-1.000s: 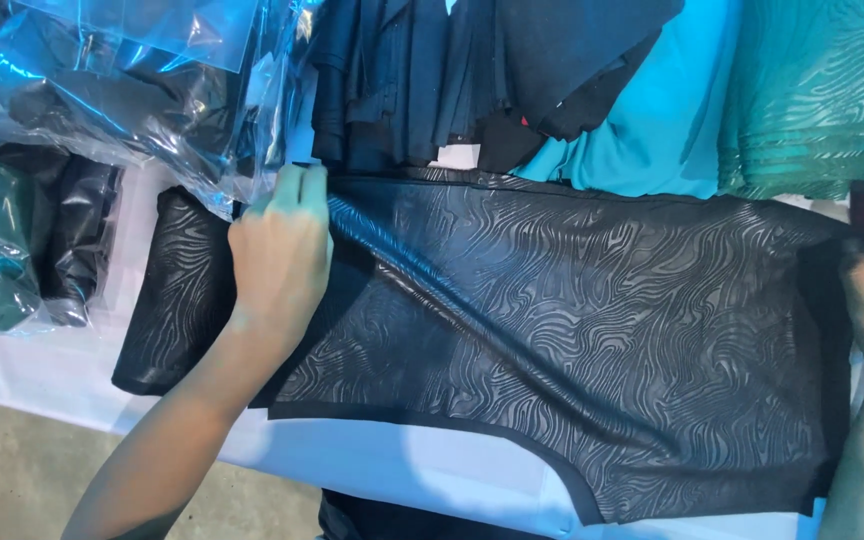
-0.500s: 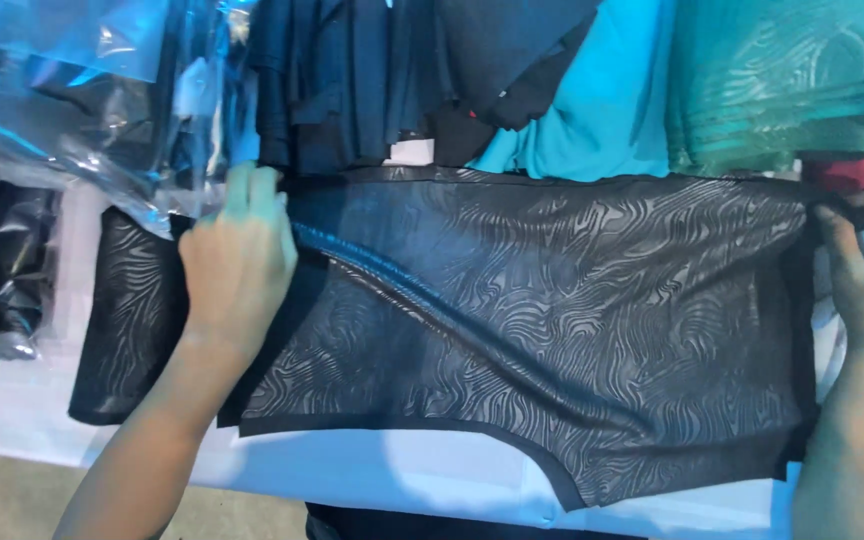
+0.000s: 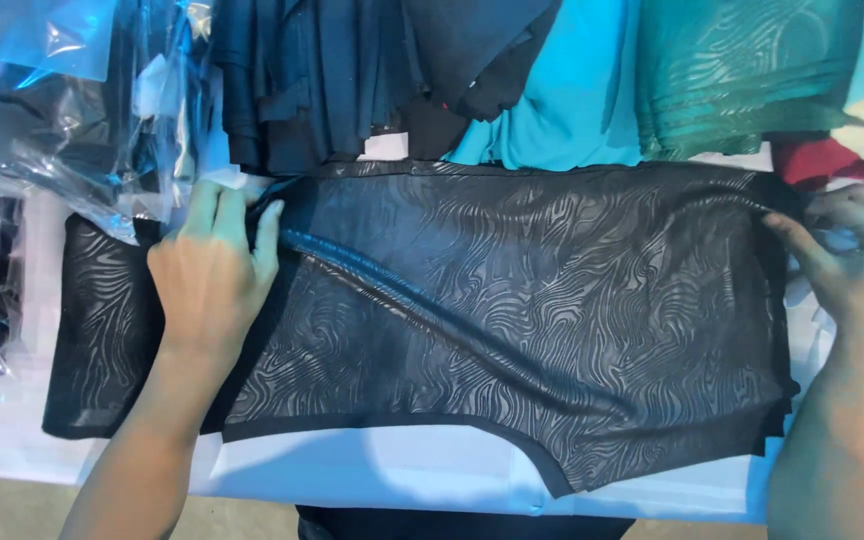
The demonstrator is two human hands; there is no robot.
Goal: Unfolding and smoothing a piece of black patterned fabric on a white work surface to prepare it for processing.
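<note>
Your white worktop (image 3: 382, 470) runs across the whole view, with only a bare strip showing along its near edge. Most of it is covered by the black garment (image 3: 512, 320), a glossy piece with a swirling raised pattern, which lies flat and stretched from the left end to the right end of the worktop. Its near hem curves up toward the middle, and a diagonal fold runs down from the upper left.

Along the far edge lie stacks of other cloth. A pile of dark navy garments (image 3: 352, 70) sits just behind the black one, left of centre. Beside it to the right lies a bright turquoise fabric (image 3: 572, 90), then a folded teal patterned fabric (image 3: 742, 70), and at the far right corner a dark red cloth (image 3: 832, 160). At the far left corner, clear plastic bags (image 3: 52, 110) are heaped up, overlapping the left end of the black garment.

Your left hand (image 3: 214, 270) rests on the garment near its far left corner, fingers together and curled over the upper edge, pinching the fabric there. Your right hand (image 3: 852, 265) is at the right end of the worktop, fingers closed on the garment's far right corner, holding the cloth taut between your two hands.
</note>
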